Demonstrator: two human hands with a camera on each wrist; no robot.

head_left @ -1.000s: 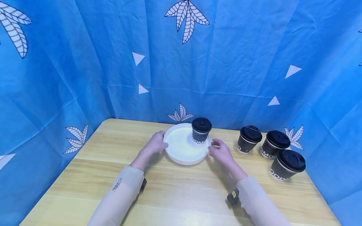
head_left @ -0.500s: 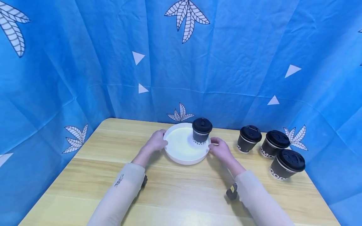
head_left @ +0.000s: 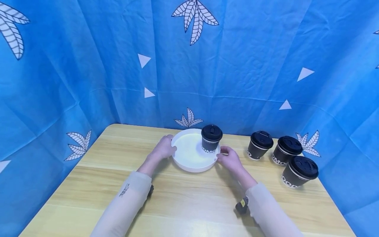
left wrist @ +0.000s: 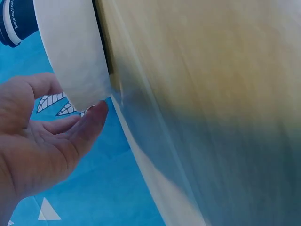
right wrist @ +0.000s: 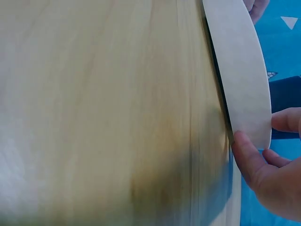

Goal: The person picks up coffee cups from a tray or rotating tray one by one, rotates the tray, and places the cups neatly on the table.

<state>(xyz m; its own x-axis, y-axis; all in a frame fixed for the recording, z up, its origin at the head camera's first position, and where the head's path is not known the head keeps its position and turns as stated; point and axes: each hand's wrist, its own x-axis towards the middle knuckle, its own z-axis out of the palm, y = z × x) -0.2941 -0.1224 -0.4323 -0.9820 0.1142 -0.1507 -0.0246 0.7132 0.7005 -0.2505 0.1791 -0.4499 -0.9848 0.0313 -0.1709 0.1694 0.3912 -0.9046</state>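
Observation:
A round white tray (head_left: 189,158) with a low rim lies near the far edge of the table. My left hand (head_left: 164,148) grips the rim on its left side; in the left wrist view, the fingers of that left hand (left wrist: 51,136) bracket the rim's wall. On the opposite side my right hand (head_left: 231,159) pinches the rim, and in the right wrist view the thumb and fingers of the right hand (right wrist: 277,174) close about the wall. Upright on the tray's right part stands a black lidded paper coffee cup (head_left: 211,140), which neither hand touches in the head view.
Several more items share the wooden table (head_left: 177,204): to the right of the tray stand a lidded coffee cup (head_left: 259,146), another cup (head_left: 285,151) and a third cup (head_left: 299,172). A blue patterned curtain (head_left: 251,65) hangs close behind and beside the table.
Both hands keep their hold on the rim. The cup on the tray has shifted very slightly toward me; the tray's place is nearly the same.

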